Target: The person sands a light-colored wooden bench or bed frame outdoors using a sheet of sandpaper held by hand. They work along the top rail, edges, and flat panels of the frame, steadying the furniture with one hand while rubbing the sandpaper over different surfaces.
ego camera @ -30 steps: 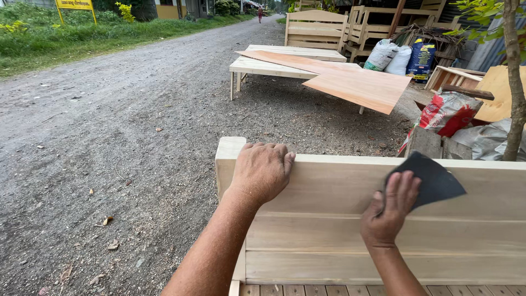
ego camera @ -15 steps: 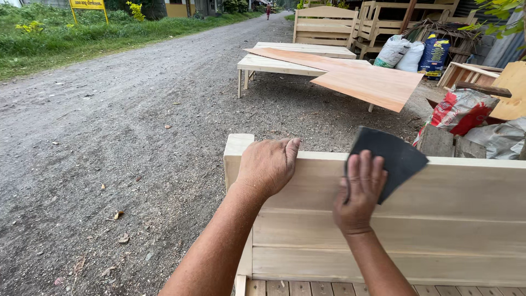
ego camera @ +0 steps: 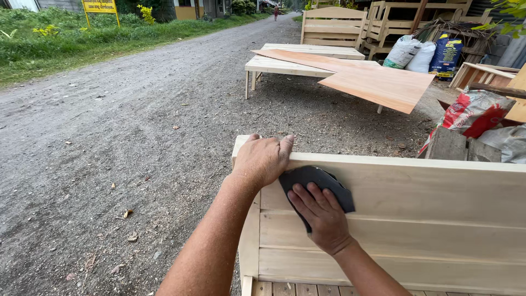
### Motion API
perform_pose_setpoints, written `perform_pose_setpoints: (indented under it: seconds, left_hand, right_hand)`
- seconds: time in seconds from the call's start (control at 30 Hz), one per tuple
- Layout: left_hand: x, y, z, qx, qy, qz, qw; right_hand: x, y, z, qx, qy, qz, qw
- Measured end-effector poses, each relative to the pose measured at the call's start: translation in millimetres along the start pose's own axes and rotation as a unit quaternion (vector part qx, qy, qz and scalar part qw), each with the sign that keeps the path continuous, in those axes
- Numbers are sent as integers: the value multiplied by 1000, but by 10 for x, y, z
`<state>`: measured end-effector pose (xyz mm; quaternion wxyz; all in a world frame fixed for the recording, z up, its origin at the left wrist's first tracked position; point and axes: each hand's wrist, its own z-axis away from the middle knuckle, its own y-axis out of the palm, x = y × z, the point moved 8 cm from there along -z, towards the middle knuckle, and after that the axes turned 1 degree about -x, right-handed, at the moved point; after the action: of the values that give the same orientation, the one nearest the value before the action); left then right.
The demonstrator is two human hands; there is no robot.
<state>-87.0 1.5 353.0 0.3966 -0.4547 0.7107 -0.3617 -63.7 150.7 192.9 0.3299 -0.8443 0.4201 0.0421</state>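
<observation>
Head view, nearest first: the right hand lies flat, fingers spread, pressing a dark sheet of sandpaper against the upper board of a pale wooden panel that stands upright in front of the person. The sandpaper sits near the panel's left end, just below the top edge. Touching it on the left, the left hand is curled over that top edge at the corner, fingers hooked on the far side, gripping the wood and holding nothing else.

This looks like sanding the panel's face, with the left hand steadying the piece. A further stroke would call for even pressure along the grain and a firm hold at the corner so the panel does not rock.

Beyond the panel lies a gravel road. Farther off, a bed frame carries a reddish plywood sheet; sacks and more frames stand behind, and a red bag sits at right.
</observation>
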Motion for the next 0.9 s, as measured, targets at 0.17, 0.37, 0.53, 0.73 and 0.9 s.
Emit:
perform_pose_setpoints:
  seconds: [0.17,0.37,0.53,0.73,0.9]
  left_hand:
    - [16,25,-16,12,-21,8,1000]
    - [-20,14,-30,-2,3,15,1000]
    - [21,67,-25,-4,11,-13,1000]
    - [-35,64,-46,-34,114,-66,991]
    - [-51,128,-69,-17,71,-65,995]
  right_hand:
    - [-360,-114,565,0,60,7,998]
    - [313,108,87,-9,63,-30,998]
    - [578,148,-296,39,-62,-30,997]
    - [-77,-240,277,1,0,22,1000]
    - [157,-49,259,9,69,-15,997]
